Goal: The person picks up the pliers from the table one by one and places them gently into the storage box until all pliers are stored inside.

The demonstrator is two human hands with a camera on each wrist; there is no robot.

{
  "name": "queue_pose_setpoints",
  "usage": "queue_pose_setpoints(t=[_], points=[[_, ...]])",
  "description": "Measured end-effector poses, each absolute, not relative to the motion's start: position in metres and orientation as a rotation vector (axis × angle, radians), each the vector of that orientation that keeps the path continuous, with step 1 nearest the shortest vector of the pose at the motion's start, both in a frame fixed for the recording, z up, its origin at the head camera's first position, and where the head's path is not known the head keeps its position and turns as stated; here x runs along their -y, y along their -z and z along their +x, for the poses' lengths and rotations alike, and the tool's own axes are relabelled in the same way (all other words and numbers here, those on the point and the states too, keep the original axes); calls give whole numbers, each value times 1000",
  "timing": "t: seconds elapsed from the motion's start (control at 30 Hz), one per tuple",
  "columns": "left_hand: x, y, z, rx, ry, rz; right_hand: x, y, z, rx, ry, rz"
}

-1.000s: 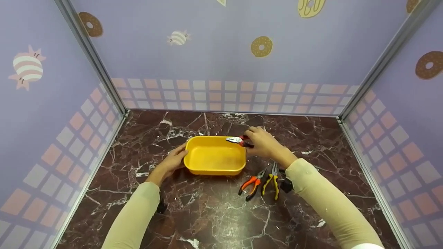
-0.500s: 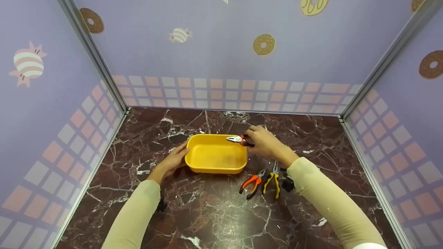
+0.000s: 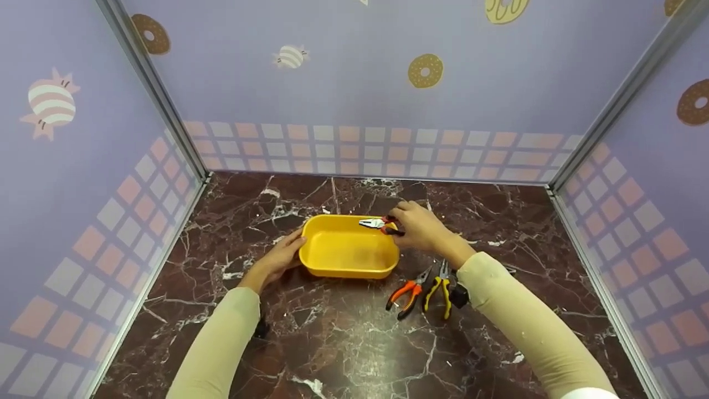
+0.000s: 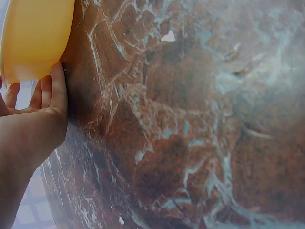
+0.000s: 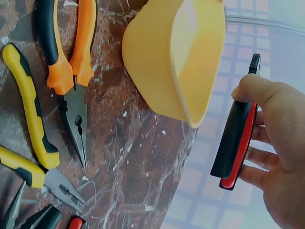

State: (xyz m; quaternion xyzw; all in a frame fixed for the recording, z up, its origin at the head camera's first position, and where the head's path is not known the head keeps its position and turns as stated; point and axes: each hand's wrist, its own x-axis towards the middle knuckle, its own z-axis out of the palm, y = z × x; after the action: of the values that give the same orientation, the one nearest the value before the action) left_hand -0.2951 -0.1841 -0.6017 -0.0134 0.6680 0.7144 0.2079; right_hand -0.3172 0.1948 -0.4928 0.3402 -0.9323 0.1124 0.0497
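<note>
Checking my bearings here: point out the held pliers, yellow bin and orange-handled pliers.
Held pliers [image 5: 233, 138], right wrist view: black handle.
Yellow bin [image 3: 343, 252], head view: bare inside floor.
Orange-handled pliers [image 5: 74, 101], right wrist view: metal head.

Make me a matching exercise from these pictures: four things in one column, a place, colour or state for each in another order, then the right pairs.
Things
1. Red-and-black pliers
2. Box
3. Left hand
4. Orange-and-black pliers

Descriptions
A. Yellow inside and out
B. Lying beside the yellow-handled pliers
C. Gripped in the right hand
D. Holding the box's left end

Pairs: 1-C; 2-A; 3-D; 4-B
</note>
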Motion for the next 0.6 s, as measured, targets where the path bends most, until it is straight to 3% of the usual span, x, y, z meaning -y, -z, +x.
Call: queue_pose_setpoints(t=[0.6], points=[[184,599,-296,-1843,-1978,-27,-174,503,-314,2859,-395,1076]])
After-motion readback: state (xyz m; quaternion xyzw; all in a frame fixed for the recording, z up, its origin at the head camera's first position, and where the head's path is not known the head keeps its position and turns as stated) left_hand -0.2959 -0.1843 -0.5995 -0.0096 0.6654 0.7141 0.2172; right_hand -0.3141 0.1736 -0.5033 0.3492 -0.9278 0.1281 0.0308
